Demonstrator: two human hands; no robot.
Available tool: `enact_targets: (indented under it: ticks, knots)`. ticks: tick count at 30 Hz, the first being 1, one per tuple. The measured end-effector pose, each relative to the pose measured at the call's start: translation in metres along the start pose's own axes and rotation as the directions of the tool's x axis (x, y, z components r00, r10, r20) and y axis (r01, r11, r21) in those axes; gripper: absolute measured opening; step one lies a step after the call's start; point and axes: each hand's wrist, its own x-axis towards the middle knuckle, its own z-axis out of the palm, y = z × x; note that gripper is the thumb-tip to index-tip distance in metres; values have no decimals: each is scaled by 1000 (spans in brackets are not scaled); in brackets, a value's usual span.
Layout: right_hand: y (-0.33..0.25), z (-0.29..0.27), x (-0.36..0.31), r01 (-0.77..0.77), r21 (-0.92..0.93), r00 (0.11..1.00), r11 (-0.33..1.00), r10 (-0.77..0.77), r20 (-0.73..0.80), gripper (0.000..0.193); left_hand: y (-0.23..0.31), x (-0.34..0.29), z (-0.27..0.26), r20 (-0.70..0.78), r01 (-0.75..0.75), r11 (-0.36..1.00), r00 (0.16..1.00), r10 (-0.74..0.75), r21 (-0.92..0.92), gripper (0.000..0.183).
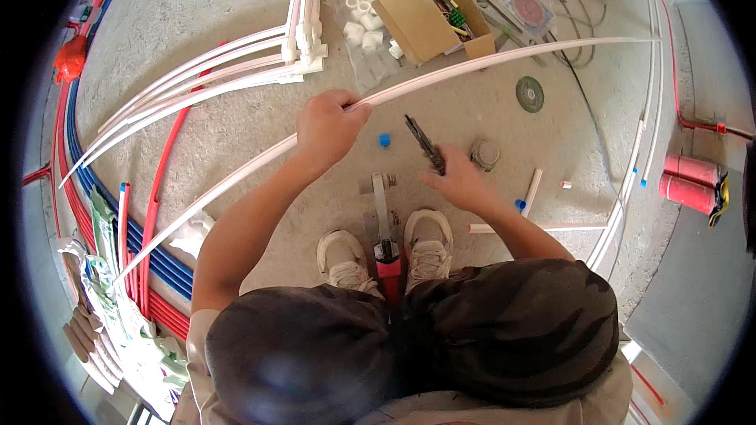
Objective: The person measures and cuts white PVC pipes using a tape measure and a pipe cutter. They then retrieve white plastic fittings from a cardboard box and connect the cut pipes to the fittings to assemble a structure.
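Observation:
My left hand (pixel 331 130) is closed around a long white pipe (pixel 441 74) with a red stripe. The pipe slants across the view, from the lower left up to the far right. Closer to me, my right hand (pixel 455 179) grips a slim black tool (pixel 424 142) that tapers to a point and stays apart from the pipe; its exact kind is unclear. A small blue cap (pixel 384 140) lies on the floor between the hands. Between my shoes is a red-handled tool (pixel 383 228) with a long metal part. Beside my right hand sits a round greyish object (pixel 485 154).
Joined white pipes (pixel 205 55) spread over the far left, near white fittings (pixel 364 20) in a plastic bag. An open cardboard box (pixel 417 20) and a cutting disc (pixel 530 94) lie ahead. Red and blue pipes (pixel 161 252) run along the left; red cylinders (pixel 689 182) stand right.

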Motion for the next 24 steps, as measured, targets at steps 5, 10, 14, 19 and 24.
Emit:
enact_targets:
  ticks: [5, 10, 14, 19, 24]
  knots:
    - [-29, 23, 17, 34, 279, 997, 960, -12, -77, 54, 10, 1, 9, -20, 11, 1000, 1000, -11, 1, 28]
    - [-28, 27, 47, 35, 258, 998, 965, -21, -57, 43, 16, 8, 21, -45, -19, 1000, 999, 19, -2, 26]
    - [-37, 28, 57, 64, 242, 998, 968, -56, -40, 41, 11, 11, 27, -62, 9, 999, 998, -6, 36, 25]
    - [-27, 31, 62, 69, 207, 998, 976, -68, -11, 43, 11, 17, 32, -34, 46, 999, 998, -46, 4, 23]
    - [-37, 27, 65, -22, 226, 1000, 974, 25, -12, 44, 10, 21, 36, -27, 61, 998, 998, -61, 17, 25]
